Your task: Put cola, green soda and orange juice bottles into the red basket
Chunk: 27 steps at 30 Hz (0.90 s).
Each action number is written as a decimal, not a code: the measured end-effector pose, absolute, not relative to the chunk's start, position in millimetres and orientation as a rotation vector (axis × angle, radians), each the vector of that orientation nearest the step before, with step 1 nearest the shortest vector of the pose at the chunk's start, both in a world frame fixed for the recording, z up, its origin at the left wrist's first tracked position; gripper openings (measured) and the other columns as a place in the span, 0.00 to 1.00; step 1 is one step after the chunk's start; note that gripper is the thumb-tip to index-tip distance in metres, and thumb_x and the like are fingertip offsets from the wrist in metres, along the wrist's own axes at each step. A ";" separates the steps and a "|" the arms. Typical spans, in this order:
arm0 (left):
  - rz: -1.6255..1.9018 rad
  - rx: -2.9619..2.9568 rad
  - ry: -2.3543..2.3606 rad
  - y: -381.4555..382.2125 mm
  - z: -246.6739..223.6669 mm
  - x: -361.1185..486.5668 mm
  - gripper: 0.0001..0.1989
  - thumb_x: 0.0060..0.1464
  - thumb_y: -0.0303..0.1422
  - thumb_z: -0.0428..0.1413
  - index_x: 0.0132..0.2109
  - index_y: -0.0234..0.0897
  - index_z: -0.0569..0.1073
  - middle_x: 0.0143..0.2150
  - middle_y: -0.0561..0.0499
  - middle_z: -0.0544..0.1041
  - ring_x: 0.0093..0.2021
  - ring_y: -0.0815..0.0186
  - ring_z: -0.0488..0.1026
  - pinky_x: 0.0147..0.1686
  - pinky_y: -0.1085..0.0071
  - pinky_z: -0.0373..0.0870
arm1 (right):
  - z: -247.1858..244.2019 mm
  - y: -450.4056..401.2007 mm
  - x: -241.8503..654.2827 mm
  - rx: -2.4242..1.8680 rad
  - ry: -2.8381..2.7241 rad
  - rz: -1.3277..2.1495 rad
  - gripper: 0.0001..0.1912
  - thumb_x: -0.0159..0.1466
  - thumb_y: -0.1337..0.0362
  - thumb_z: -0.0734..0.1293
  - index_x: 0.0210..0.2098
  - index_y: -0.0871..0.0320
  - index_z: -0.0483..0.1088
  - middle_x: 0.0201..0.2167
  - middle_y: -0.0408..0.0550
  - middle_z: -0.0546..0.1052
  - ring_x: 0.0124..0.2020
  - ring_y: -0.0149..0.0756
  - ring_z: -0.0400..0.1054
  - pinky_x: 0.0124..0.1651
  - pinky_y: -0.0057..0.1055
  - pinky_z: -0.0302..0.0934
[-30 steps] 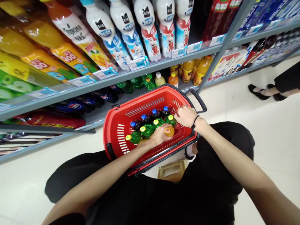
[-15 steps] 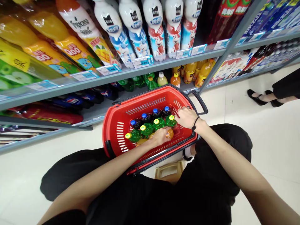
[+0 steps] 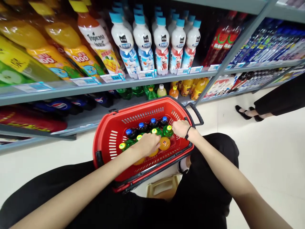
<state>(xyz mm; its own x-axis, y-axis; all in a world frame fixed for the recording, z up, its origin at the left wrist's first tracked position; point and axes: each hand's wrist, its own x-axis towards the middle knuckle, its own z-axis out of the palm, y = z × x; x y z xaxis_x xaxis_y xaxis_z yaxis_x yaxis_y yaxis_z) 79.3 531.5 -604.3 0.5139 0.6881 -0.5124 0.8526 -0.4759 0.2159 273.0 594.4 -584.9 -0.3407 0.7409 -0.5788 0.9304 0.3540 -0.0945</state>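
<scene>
A red shopping basket (image 3: 105,136) sits between my knees and the shelf. Standing in it are dark bottles with blue caps (image 3: 143,126), green bottles with yellow caps (image 3: 168,131) and orange drink bottles (image 3: 164,144). My left hand (image 3: 148,143) is curled over the middle of the basket, just left of an orange bottle's top and covering part of the green row. What its fingers hold, if anything, is hidden. My right hand (image 3: 181,128) is closed at the basket's right end, beside the rightmost green bottle; its fingertips are hidden.
Shelves of drinks (image 3: 164,47) rise in front, with price tags (image 3: 146,74) along the edge. A black basket handle (image 3: 197,114) juts out to the right. A beige stool (image 3: 163,187) is below me. Another person's legs (image 3: 269,103) stand at the right.
My left hand has shifted left and lifted off the orange bottle, whose top now shows fully. My right hand stays at the basket's right end. The view has tilted up.
</scene>
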 end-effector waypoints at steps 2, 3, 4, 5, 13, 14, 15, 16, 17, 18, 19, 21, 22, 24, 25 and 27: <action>-0.598 2.317 1.240 530.0 -581.9 67.0 0.17 0.69 0.31 0.52 0.55 0.25 0.80 0.47 0.29 0.84 0.51 0.38 0.84 0.50 0.49 0.79 | -586.4 594.8 269.7 1.420 2.184 -0.579 0.23 0.74 0.68 0.56 0.55 0.66 0.80 0.54 0.68 0.82 0.61 0.56 0.77 0.60 0.44 0.71; -0.668 2.298 1.220 529.6 -572.9 59.4 0.17 0.69 0.32 0.52 0.54 0.24 0.80 0.47 0.28 0.84 0.52 0.37 0.83 0.51 0.48 0.78 | -587.4 594.8 267.9 1.405 2.183 -0.580 0.23 0.74 0.68 0.56 0.56 0.66 0.80 0.55 0.68 0.81 0.62 0.56 0.76 0.60 0.44 0.70; -0.737 2.259 1.201 529.9 -566.1 50.6 0.17 0.70 0.33 0.52 0.54 0.25 0.81 0.48 0.29 0.84 0.52 0.37 0.83 0.52 0.48 0.78 | -588.4 594.6 266.1 1.391 2.177 -0.582 0.23 0.75 0.67 0.56 0.56 0.66 0.79 0.55 0.68 0.81 0.62 0.56 0.76 0.61 0.44 0.70; -0.786 2.210 1.190 531.0 -561.8 40.3 0.18 0.70 0.34 0.52 0.54 0.27 0.81 0.49 0.30 0.84 0.53 0.38 0.83 0.53 0.48 0.78 | -589.3 594.4 264.2 1.378 2.169 -0.585 0.23 0.75 0.66 0.56 0.57 0.67 0.79 0.56 0.69 0.81 0.63 0.56 0.76 0.61 0.44 0.70; -0.845 1.940 1.563 538.6 -576.8 -47.2 0.26 0.72 0.37 0.45 0.63 0.24 0.76 0.57 0.26 0.81 0.60 0.36 0.79 0.56 0.48 0.75 | -597.4 593.2 247.4 1.261 2.115 -0.603 0.24 0.77 0.62 0.56 0.59 0.67 0.77 0.57 0.69 0.80 0.61 0.54 0.77 0.59 0.42 0.72; -0.857 1.910 1.579 535.1 -576.5 -51.4 0.26 0.72 0.38 0.45 0.63 0.23 0.76 0.58 0.25 0.81 0.61 0.37 0.79 0.57 0.48 0.74 | -598.8 593.2 244.2 1.243 2.115 -0.600 0.24 0.76 0.62 0.56 0.59 0.68 0.77 0.57 0.69 0.80 0.61 0.54 0.77 0.59 0.43 0.72; -0.839 1.891 1.568 530.8 -575.2 -53.8 0.26 0.72 0.39 0.45 0.64 0.24 0.75 0.60 0.27 0.80 0.62 0.39 0.79 0.59 0.50 0.74 | -600.4 593.1 240.4 1.224 2.118 -0.597 0.24 0.76 0.62 0.56 0.59 0.68 0.77 0.58 0.69 0.80 0.61 0.54 0.77 0.60 0.43 0.71; -0.802 1.881 1.542 526.1 -573.3 -54.8 0.27 0.73 0.40 0.45 0.66 0.26 0.74 0.61 0.28 0.80 0.64 0.41 0.78 0.61 0.52 0.73 | -601.9 593.0 236.4 1.205 2.121 -0.593 0.24 0.76 0.62 0.56 0.59 0.68 0.77 0.58 0.69 0.80 0.62 0.54 0.76 0.60 0.43 0.71; -0.764 1.873 1.524 521.3 -571.2 -54.8 0.27 0.73 0.41 0.45 0.68 0.28 0.72 0.63 0.30 0.79 0.65 0.44 0.77 0.63 0.53 0.72 | -603.5 592.9 232.1 1.187 2.124 -0.590 0.24 0.77 0.62 0.56 0.59 0.68 0.77 0.58 0.70 0.79 0.62 0.55 0.76 0.60 0.44 0.71; -0.736 1.865 1.515 516.7 -569.0 -54.3 0.28 0.73 0.41 0.45 0.69 0.30 0.71 0.64 0.31 0.79 0.66 0.45 0.77 0.64 0.54 0.71 | -605.1 592.9 227.7 1.170 2.127 -0.587 0.24 0.77 0.62 0.56 0.58 0.68 0.77 0.58 0.70 0.79 0.62 0.56 0.76 0.60 0.44 0.71; -0.719 1.860 1.512 512.7 -567.1 -53.9 0.28 0.73 0.41 0.46 0.70 0.30 0.70 0.64 0.31 0.79 0.66 0.45 0.77 0.64 0.54 0.71 | -606.8 593.0 223.4 1.154 2.129 -0.584 0.24 0.77 0.61 0.56 0.58 0.68 0.77 0.58 0.70 0.79 0.62 0.56 0.76 0.60 0.45 0.71; -0.716 1.857 1.525 506.8 -563.8 -54.4 0.29 0.73 0.41 0.46 0.71 0.29 0.69 0.63 0.30 0.79 0.66 0.44 0.77 0.64 0.54 0.71 | -610.6 593.2 216.0 1.126 2.136 -0.577 0.25 0.77 0.61 0.55 0.59 0.67 0.77 0.58 0.70 0.79 0.62 0.57 0.76 0.60 0.45 0.71; -0.722 1.852 1.534 505.0 -562.2 -55.8 0.29 0.74 0.41 0.46 0.72 0.28 0.68 0.63 0.30 0.79 0.66 0.44 0.77 0.64 0.54 0.71 | -612.5 593.5 213.1 1.112 2.138 -0.574 0.25 0.77 0.61 0.55 0.59 0.67 0.77 0.58 0.70 0.79 0.62 0.57 0.76 0.60 0.45 0.71; -0.723 1.836 1.558 503.4 -558.9 -60.4 0.29 0.74 0.41 0.46 0.73 0.28 0.66 0.63 0.31 0.79 0.66 0.45 0.76 0.65 0.56 0.70 | -616.4 593.9 209.4 1.088 2.139 -0.566 0.25 0.77 0.61 0.55 0.59 0.67 0.77 0.58 0.71 0.79 0.62 0.56 0.76 0.61 0.45 0.70; -0.723 1.824 1.574 503.5 -556.9 -63.2 0.29 0.75 0.42 0.46 0.73 0.29 0.66 0.64 0.31 0.78 0.67 0.45 0.76 0.65 0.56 0.69 | -618.1 594.1 208.6 1.079 2.135 -0.563 0.25 0.77 0.61 0.55 0.59 0.67 0.77 0.58 0.71 0.79 0.62 0.56 0.76 0.62 0.45 0.70; -0.733 1.793 1.620 504.7 -552.6 -68.2 0.29 0.75 0.43 0.47 0.73 0.30 0.67 0.64 0.32 0.78 0.67 0.45 0.75 0.65 0.56 0.69 | -620.9 594.4 208.5 1.066 2.119 -0.561 0.25 0.77 0.61 0.55 0.58 0.68 0.78 0.57 0.72 0.79 0.63 0.56 0.76 0.62 0.44 0.69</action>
